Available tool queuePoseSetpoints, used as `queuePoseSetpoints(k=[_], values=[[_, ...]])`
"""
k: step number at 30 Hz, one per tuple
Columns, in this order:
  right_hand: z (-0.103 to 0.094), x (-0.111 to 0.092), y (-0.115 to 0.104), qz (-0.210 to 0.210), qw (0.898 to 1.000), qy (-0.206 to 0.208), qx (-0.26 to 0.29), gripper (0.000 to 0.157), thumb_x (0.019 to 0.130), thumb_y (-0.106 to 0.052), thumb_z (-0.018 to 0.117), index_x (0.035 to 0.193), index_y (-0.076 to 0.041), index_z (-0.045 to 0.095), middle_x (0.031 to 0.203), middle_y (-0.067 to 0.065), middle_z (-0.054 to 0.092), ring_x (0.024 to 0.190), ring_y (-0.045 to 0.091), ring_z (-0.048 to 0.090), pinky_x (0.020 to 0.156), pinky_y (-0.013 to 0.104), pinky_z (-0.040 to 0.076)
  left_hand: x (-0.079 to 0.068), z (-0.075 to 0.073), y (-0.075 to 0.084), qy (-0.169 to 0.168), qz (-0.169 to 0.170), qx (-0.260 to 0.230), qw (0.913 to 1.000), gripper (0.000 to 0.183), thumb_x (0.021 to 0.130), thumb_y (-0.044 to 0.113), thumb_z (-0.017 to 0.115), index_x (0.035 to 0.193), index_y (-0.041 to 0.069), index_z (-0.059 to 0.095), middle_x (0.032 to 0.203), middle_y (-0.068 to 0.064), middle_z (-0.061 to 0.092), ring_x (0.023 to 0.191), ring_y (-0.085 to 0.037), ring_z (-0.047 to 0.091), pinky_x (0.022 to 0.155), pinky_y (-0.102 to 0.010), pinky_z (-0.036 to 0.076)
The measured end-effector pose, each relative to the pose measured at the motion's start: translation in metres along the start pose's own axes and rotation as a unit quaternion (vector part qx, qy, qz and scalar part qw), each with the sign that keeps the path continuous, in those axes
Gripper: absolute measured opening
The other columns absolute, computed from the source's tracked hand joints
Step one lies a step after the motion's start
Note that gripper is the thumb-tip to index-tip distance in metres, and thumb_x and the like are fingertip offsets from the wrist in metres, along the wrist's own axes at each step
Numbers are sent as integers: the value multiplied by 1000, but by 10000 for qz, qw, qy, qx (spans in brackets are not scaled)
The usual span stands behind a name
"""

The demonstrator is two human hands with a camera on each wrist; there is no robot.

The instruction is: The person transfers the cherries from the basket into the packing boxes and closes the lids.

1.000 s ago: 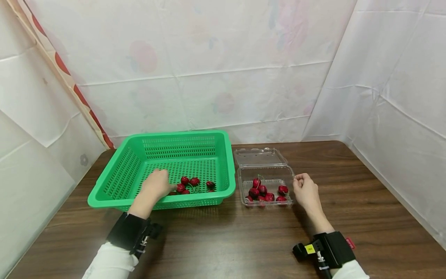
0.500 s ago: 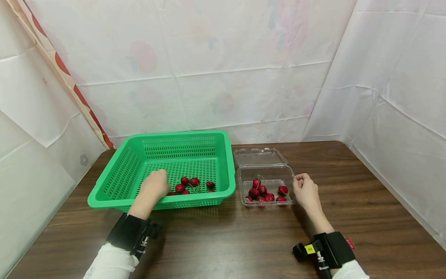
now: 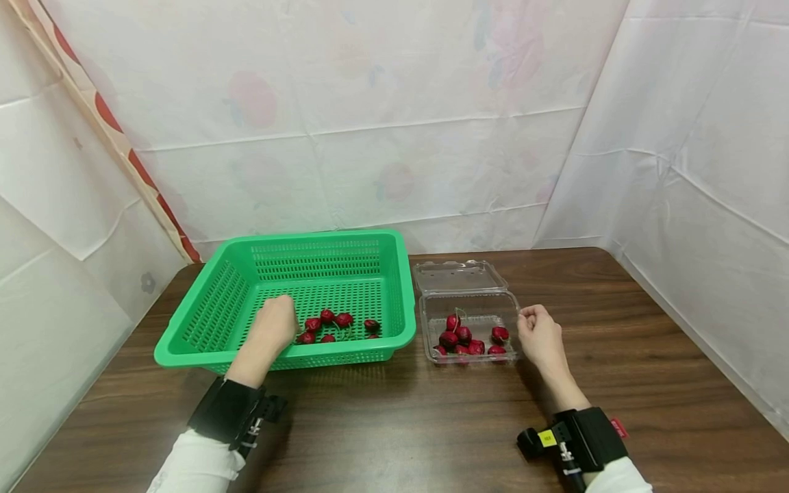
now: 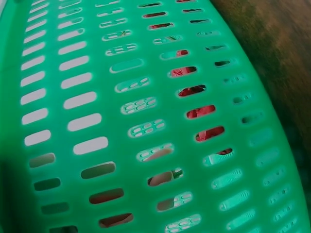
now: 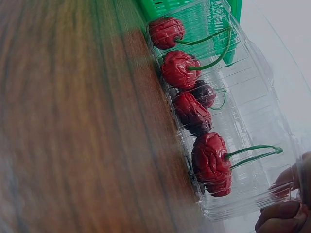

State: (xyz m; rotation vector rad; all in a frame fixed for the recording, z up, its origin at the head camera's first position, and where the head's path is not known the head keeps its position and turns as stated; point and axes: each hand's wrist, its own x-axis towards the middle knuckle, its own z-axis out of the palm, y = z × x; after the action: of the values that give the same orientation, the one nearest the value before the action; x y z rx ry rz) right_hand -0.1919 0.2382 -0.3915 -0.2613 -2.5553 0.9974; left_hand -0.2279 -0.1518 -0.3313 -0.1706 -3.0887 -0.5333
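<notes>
Inside the green basket (image 3: 345, 353), near its front left, is my left hand (image 3: 274, 324), with its back toward the head camera and its fingertips hidden. Several red cherries (image 3: 344, 320) with green stems lie just right of it. In the left wrist view, the basket's slotted wall (image 4: 116, 111) covers most of that hand. My right hand (image 3: 541, 338) pinches the right rim of a clear plastic clamshell box (image 3: 431, 305), whose lid (image 3: 461, 277) lies folded back. Several wrinkled cherries (image 5: 211, 160) sit in the box; some have green stems.
A dark wooden table (image 3: 394, 424) bears both containers, the basket left of the box. White sheeting (image 3: 370, 123) stands behind the table and along both sides. Each wrist wears a black strap (image 3: 588, 438) with a small camera.
Beside my left hand, cherries have shifted: one has moved up and left, another slightly right. The left thumb or finger that showed a second ago is hidden. My right hand stays at the box.
</notes>
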Motion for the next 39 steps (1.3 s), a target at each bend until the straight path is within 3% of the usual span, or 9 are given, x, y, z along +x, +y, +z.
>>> queuePoseSetpoints(k=[6,9,12,14,19,31,39], values=[[2,1,0,-32,10000,44,10,16,86,-7,45,92,5,54,61,3,45,53,15,42,51,28,35,0,-1,-2,292,52,-39,9996,48,80,-6,56,51,14,24,44,1,29,46,-12,20,46,-26,22],[3,2,1,-25,10000,38,12,16,86,-7,45,92,4,54,62,3,45,53,15,42,51,28,35,-1,-1,-3,403,32,-121,9991,38,80,-6,56,47,8,42,49,-4,48,43,-12,32,45,-26,24],[4,2,1,5,10000,-3,9,16,86,-8,45,93,4,54,62,3,46,53,16,42,51,28,35,-3,-2,-3,470,-16,-250,9986,20,81,-6,55,63,-2,62,65,-13,60,48,-19,48,44,-27,28],[4,1,2,23,10000,-21,6,17,86,-8,45,93,4,54,62,3,46,53,16,42,51,28,35,-4,-3,-3,563,-38,-319,9979,15,82,-5,55,71,-4,65,72,-16,62,54,-24,53,45,-28,31],[3,1,2,26,10000,-16,5,17,86,-9,44,93,4,53,63,4,45,53,16,42,51,28,35,-8,-4,1,990,75,-466,9940,13,83,-2,57,73,-5,65,77,-18,62,66,-32,55,53,-37,43],[3,1,3,73,10000,-51,-29,17,86,-9,44,93,4,53,64,4,46,55,17,43,52,28,35,-19,3,15,2056,669,-871,9725,9,82,1,60,78,-6,65,72,-18,62,60,-26,55,54,-37,44],[1,1,2,48,10000,-25,14,17,85,-7,44,93,5,54,63,4,47,55,16,43,52,28,35,-26,5,30,2763,1157,-1114,9476,5,79,0,63,79,-5,65,74,-17,62,62,-26,56,54,-37,44]])
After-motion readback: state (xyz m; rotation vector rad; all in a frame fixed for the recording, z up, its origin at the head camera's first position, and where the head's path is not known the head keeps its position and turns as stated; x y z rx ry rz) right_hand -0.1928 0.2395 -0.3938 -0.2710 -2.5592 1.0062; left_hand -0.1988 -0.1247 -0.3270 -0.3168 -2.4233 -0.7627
